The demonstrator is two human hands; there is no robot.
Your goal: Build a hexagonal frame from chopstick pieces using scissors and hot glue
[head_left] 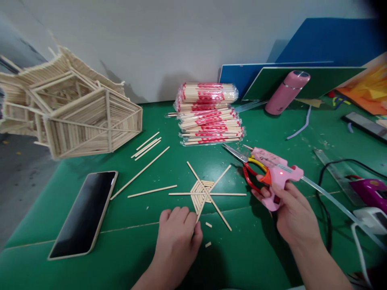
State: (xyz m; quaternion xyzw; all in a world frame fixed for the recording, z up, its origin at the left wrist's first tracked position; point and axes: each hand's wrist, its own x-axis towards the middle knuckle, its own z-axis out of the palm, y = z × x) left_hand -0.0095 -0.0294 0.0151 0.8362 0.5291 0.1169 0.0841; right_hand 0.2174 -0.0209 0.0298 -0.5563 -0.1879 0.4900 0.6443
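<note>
My right hand (296,209) is wrapped round the handle of a pink hot glue gun (272,163), whose red light glows and whose nozzle points up and left. A clear glue stick (326,189) runs out of its back. Scissors (237,154) with red and yellow handles sit just behind the gun, against my fingers; I cannot tell whether they are gripped too. With thumb and forefinger, my left hand (178,237) pinches the lower leg of a star-shaped wooden stick frame (222,194). Short sticks fill part of the star's centre. Two cut bits (208,244) lie beside that hand.
At the back left stands a large wooden stick model (87,125). Loose sticks (142,171) and a phone (84,213) lie left of the star. Bagged sticks (208,117) are stacked against the wall. A pink flask (287,92), cable (322,201) and purple tool (370,193) occupy the right side.
</note>
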